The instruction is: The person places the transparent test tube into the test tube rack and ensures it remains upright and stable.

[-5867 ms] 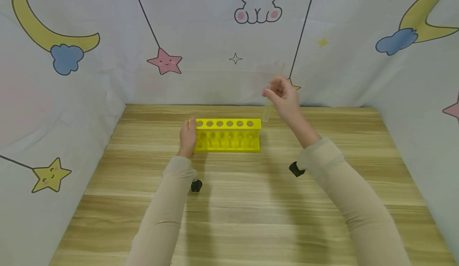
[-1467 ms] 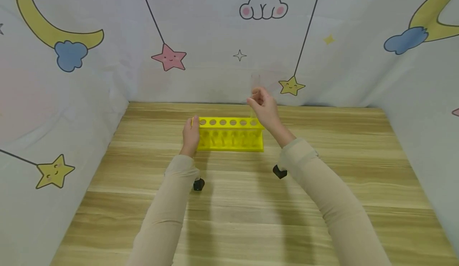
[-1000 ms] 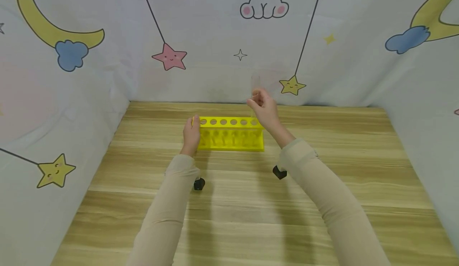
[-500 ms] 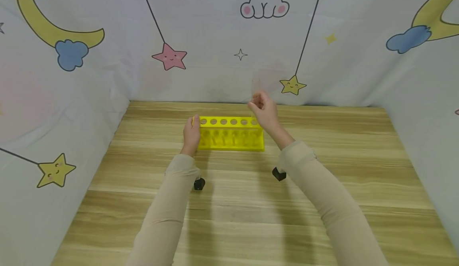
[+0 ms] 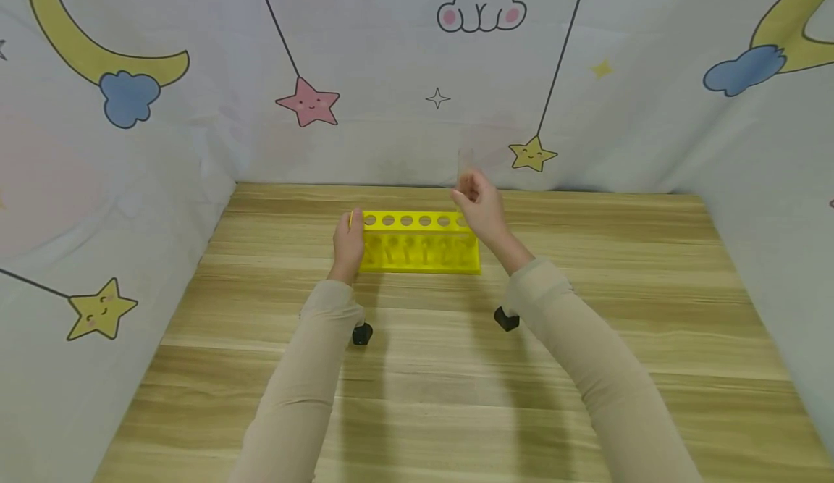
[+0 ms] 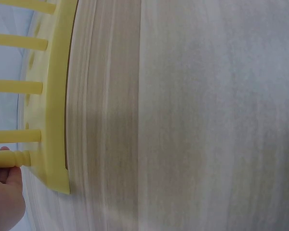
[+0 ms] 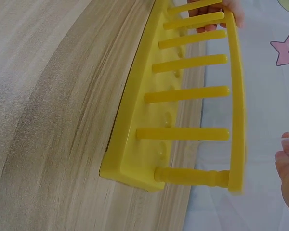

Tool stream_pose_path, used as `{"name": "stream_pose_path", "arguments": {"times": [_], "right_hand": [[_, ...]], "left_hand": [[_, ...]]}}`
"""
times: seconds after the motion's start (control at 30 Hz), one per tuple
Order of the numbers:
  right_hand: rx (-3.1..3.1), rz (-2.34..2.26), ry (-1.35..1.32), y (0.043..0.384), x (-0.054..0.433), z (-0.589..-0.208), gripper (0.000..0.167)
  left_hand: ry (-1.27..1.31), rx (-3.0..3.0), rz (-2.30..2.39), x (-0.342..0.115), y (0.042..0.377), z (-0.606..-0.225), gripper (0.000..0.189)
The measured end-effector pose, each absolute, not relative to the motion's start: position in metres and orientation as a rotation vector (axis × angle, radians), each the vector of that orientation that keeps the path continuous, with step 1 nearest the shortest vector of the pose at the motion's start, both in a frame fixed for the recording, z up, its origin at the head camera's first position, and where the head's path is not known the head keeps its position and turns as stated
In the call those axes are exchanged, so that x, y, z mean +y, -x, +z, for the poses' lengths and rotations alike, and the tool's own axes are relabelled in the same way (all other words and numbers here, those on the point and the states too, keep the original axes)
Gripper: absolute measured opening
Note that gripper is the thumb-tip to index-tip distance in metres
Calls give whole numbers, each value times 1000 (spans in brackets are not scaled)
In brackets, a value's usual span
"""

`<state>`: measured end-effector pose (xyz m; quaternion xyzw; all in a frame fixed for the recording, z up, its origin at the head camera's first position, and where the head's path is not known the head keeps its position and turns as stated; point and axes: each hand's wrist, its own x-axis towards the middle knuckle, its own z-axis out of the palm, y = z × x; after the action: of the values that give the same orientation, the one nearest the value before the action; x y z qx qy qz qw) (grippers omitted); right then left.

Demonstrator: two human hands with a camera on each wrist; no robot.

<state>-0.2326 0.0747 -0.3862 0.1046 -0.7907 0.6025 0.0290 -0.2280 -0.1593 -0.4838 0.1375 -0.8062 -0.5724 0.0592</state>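
Note:
A yellow test tube rack (image 5: 420, 263) stands on the wooden table, a row of round holes along its top plate and a row of pegs below. My left hand (image 5: 347, 248) grips the rack's left end, also seen with its end post in the left wrist view. In my right hand (image 5: 482, 204), fingertips and thumb pinch a clear test tube (image 5: 465, 158), held upright over the rightmost hole. The right wrist view shows the see-through tube reaching from the fingers (image 7: 285, 161) to the top plate, its faint lower end just below that plate, between the pegs.
The wooden table (image 5: 430, 381) stretches in front of the rack and to both sides. White printed cloth (image 5: 391, 143) rises close behind the table and along its sides. A small black device (image 5: 507, 318) sits at each wrist.
Several seconds ago the test tube was tilted, right of the rack; my right hand has brought it left over the end hole. Lately hand and tube sank slightly. My left hand keeps its grip.

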Motion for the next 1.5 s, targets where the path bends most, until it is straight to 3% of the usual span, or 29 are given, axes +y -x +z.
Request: {"name": "stream_pose_path", "arguments": {"times": [0.5,0.77,1.5], "right_hand": [[-2431,1820,-327,247,77,-417,14],[-2441,1865,-318,229,73,-391,15],[-2416,1894,-312,229,74,-400,16]], "left_hand": [[-413,-2440,-1730,-160,228,-485,42],[-409,-2446,-1726,-160,228,-484,41],[-433,-2449,-1721,-160,228,-483,41]]}}
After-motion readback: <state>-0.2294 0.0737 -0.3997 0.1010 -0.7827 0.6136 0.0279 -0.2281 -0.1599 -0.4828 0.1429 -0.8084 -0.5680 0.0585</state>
